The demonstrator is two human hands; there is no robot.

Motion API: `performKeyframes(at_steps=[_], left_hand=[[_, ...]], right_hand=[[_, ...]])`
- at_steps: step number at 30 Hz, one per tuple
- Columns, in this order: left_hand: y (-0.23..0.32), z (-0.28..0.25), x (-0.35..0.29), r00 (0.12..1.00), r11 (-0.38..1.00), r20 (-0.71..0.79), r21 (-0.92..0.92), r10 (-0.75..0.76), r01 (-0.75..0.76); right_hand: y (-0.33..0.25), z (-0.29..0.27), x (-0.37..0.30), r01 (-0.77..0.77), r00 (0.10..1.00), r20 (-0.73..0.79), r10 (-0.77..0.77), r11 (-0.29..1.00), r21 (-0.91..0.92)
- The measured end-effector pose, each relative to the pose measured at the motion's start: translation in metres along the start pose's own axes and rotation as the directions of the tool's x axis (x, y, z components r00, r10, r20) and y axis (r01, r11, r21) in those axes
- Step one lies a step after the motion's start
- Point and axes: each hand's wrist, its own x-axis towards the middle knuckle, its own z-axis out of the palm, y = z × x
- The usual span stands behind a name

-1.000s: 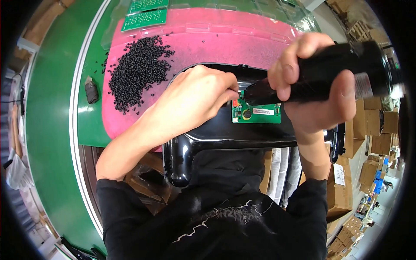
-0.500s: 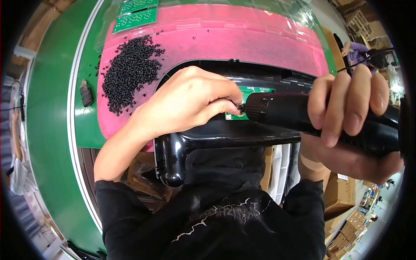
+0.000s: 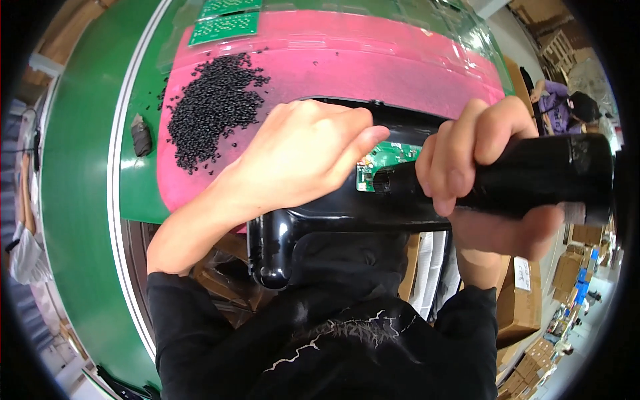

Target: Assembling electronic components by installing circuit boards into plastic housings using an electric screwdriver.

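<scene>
A black electric screwdriver (image 3: 527, 177) is gripped by my right hand (image 3: 460, 160), its fingers wrapped round the barrel. The ribbed nose of the driver points left and down over a green circuit board (image 3: 393, 155). That board sits inside a glossy black plastic housing (image 3: 360, 213), which lies in front of me. My left hand (image 3: 300, 147) hovers above the housing beside the board, fingers curled and thumb pressed against them; whatever they hold is hidden. The driver's bit cannot be made out.
A heap of small black screws (image 3: 213, 110) lies on a pink mat (image 3: 320, 73). Behind are green circuit boards (image 3: 223, 28) and a clear plastic tray (image 3: 373, 43). A dark wrapped bundle (image 3: 141, 137) rests on the green table (image 3: 87, 180). Another person (image 3: 563, 107) is at far right.
My right hand has brought the screwdriver left and down, its nose now over the board's near left part. My left fingertips, earlier pinching dark screws at the nose, have moved up and away from it.
</scene>
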Motion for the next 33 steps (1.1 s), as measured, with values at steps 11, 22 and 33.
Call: performKeyframes(at_steps=[11, 22, 33], left_hand=[[-0.008, 0.007, -0.006, 0.992, 0.992, 0.004, -0.005, 0.128, -0.128], [-0.011, 0.011, -0.002, 0.945, 0.947, 0.077, -0.070, 0.317, -0.312], [-0.005, 0.007, 0.001, 0.964, 0.895, 0.097, -0.406, 0.246, -0.187]], right_hand=[[0.003, 0.015, 0.001, 0.051, 0.995, 0.084, -0.051, 0.999, 0.000], [-0.015, 0.004, -0.001, 0.466, 0.884, -0.002, -0.468, 0.881, 0.083], [-0.024, -0.011, -0.008, 0.511, 0.858, 0.007, -0.513, 0.857, 0.064]])
